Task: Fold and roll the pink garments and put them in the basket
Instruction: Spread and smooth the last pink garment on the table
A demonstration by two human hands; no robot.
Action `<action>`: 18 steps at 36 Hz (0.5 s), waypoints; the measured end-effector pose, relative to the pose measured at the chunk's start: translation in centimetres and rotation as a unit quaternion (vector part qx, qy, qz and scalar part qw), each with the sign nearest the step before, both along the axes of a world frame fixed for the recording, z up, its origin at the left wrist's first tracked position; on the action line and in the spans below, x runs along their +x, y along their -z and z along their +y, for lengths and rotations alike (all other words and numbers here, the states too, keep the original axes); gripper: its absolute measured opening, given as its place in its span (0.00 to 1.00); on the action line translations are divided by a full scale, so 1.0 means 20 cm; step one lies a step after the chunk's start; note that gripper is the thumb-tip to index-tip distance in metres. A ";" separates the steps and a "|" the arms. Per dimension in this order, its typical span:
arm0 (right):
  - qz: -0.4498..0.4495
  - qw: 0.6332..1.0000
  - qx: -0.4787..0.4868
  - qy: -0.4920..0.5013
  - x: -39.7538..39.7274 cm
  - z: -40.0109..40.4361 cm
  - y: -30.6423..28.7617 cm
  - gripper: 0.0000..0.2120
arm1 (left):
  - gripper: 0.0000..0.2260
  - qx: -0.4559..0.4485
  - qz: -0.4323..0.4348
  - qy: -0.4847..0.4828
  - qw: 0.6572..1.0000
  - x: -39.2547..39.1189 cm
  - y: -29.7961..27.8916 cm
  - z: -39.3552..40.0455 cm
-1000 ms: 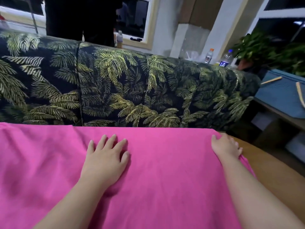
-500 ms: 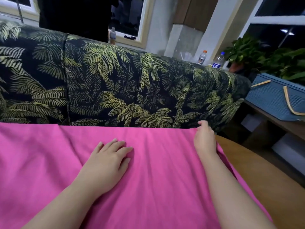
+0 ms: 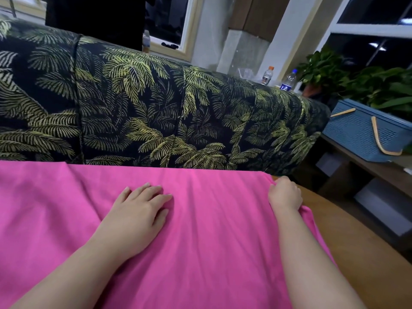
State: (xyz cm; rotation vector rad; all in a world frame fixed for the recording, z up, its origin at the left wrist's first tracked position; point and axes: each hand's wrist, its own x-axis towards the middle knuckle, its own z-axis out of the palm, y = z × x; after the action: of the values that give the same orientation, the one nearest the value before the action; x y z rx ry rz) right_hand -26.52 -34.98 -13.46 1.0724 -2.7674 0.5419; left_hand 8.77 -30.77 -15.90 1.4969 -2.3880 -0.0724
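Since half a second ago my right hand point(image 3: 285, 194) has slid out to the far right corner of the pink garment point(image 3: 211, 230) and curled up there; a second ago it lay flatter on the cloth. Fingers now bunched on the fabric edge, pinching the corner, knuckles up. My left hand point(image 3: 138, 210) barely shifted, flat on the garment, fingers straight and slightly spread, pressing the cloth, holding nothing.

Pink garment is spread wide under both my forearms, running from left of my left hand to just past my right hand, with soft creases between the hands. Its far edge lies right against the palm-leaf print sofa point(image 3: 156, 103), just beyond my fingertips. Wooden table point(image 3: 356, 241) shows bare to the right of my right hand, garment draped over its edge there.

Blue basket point(image 3: 365, 132) with tan handles sits well off to the right and beyond my right hand, on a lower dark shelf point(image 3: 383, 172), apart from the garment. Beyond the sofa back, up right of my grip: two plastic bottles point(image 3: 267, 74), one orange cap, one blue cap. Green potted plants point(image 3: 334, 70) behind the basket. Dark-clothed person point(image 3: 95, 16) stands behind the sofa, far left of my left hand.
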 end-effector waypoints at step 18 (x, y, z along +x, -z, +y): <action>-0.174 0.965 -0.190 -0.049 -0.05 0.02 -0.06 0.13 | 0.20 -0.030 -0.009 0.003 1.000 0.00 0.02 -0.01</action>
State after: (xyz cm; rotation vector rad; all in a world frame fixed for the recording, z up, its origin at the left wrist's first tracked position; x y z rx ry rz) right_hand -27.46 -34.64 -12.29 1.1109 -2.7187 1.3268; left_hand 8.74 -30.96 -16.27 1.4692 -2.3873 0.0104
